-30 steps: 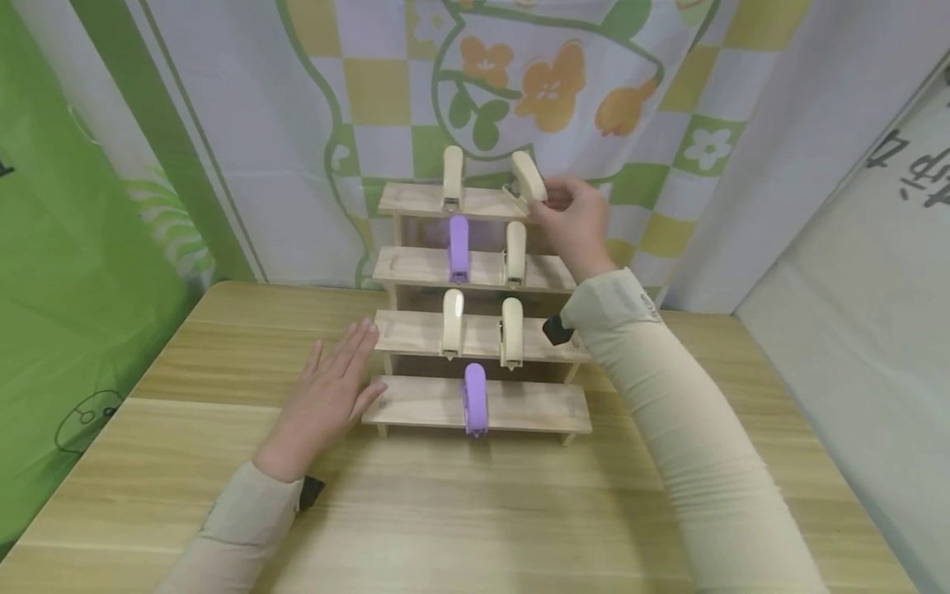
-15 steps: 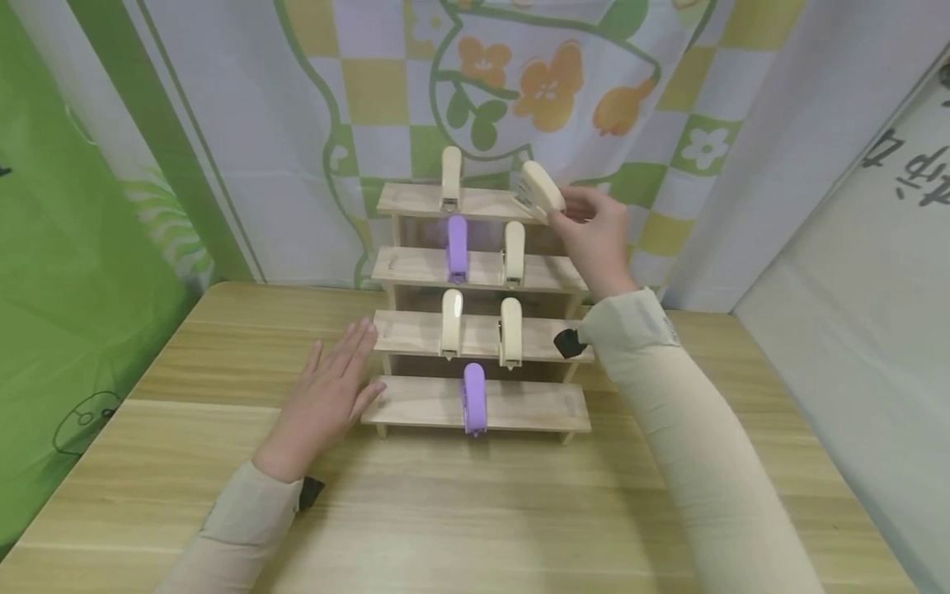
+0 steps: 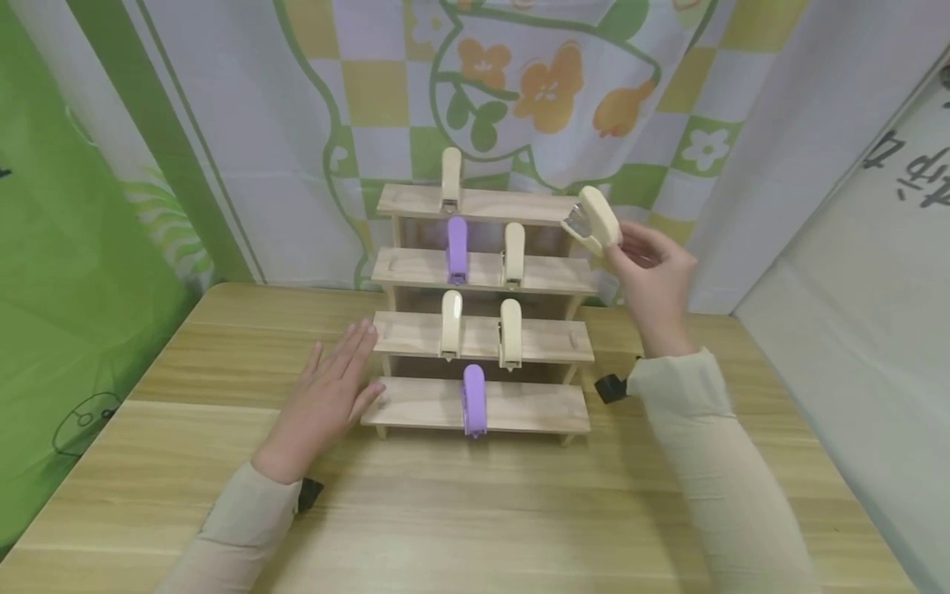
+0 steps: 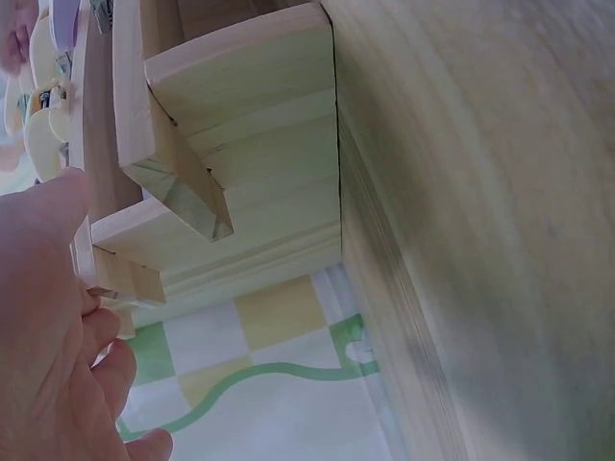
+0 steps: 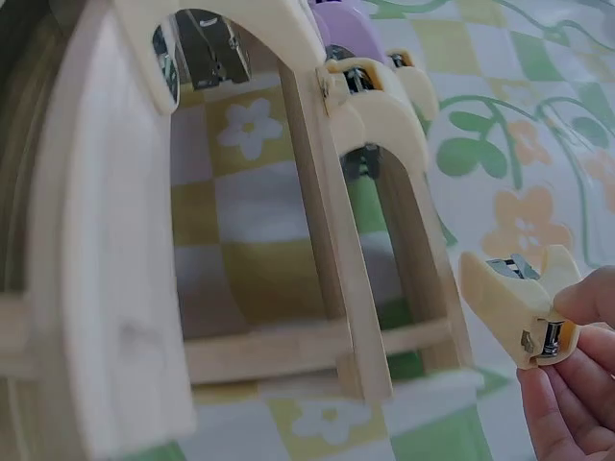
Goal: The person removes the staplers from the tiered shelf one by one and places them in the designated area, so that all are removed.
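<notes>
My right hand (image 3: 656, 276) pinches a cream stapler (image 3: 598, 218) between thumb and fingers, off to the right of the top shelf. The right wrist view shows the same stapler (image 5: 519, 303) with its metal parts facing the camera. My left hand (image 3: 322, 392) lies with straight fingers at the left end of the wooden tiered stand (image 3: 534, 404), fingertips right at the lower shelves. Still on the stand are a cream stapler (image 3: 451, 180) on top, a purple stapler (image 3: 457, 250) and a cream one below, two cream staplers on the third tier, and a purple stapler (image 3: 474, 401) at the bottom.
The stand sits on a wooden table (image 3: 460, 511). Behind it hangs a patterned curtain (image 3: 378, 91) with flowers and checks. A green cloth (image 3: 82, 247) is on the left, and a white sheet (image 3: 876, 247) with dark writing is on the right.
My right hand has lifted the cream stapler off the top shelf's right side and carried it right and toward me. The left hand has stayed in place.
</notes>
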Action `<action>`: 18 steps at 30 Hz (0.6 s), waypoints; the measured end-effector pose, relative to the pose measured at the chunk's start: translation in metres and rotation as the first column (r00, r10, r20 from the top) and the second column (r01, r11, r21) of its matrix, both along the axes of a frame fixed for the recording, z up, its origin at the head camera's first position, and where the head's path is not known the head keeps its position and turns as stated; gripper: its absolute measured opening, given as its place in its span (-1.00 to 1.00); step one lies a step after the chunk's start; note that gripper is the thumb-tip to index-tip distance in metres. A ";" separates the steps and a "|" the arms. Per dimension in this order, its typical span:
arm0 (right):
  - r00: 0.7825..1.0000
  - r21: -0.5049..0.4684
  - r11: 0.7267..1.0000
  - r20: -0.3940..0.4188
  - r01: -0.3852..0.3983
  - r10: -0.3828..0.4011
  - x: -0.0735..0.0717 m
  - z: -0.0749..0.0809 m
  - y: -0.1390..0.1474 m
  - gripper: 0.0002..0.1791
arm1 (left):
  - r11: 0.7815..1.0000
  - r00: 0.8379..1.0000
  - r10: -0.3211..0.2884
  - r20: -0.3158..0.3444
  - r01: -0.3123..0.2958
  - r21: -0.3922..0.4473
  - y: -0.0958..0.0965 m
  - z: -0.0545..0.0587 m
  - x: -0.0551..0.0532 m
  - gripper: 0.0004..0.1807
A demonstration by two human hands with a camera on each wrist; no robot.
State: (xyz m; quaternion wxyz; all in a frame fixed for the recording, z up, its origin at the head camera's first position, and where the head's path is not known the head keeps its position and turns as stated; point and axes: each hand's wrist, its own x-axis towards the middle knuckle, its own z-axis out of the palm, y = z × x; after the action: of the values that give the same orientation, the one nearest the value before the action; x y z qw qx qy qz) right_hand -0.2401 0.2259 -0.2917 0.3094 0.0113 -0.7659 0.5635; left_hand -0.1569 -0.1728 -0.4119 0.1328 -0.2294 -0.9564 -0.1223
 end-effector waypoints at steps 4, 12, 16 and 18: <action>0.998 -0.007 0.999 0.015 0.054 -0.054 0.012 -0.007 0.015 -0.69 | 1.000 1.000 0.002 0.009 -0.002 0.002 0.000 -0.001 0.000 -0.16; 0.998 -0.027 0.998 0.016 0.053 -0.053 0.034 -0.023 0.039 -0.68 | 1.000 1.000 0.000 0.006 0.000 -0.002 -0.002 -0.003 -0.001 -0.16; 0.993 -0.013 0.995 0.068 0.098 -0.097 0.044 -0.031 0.051 -0.65 | 1.000 1.000 -0.004 -0.005 0.004 0.000 -0.001 -0.004 -0.001 -0.15; 0.988 -0.013 0.992 0.099 0.122 -0.120 0.049 -0.035 0.057 -0.64 | 1.000 1.000 -0.005 -0.009 0.005 0.000 -0.001 -0.004 -0.002 -0.15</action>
State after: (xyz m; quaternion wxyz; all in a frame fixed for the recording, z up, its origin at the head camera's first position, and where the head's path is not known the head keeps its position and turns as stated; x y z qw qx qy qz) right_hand -0.1916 0.2827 -0.3264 0.3050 -0.0660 -0.7741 0.5509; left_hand -0.1588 -0.1739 -0.4162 0.1369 -0.2325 -0.9552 -0.1217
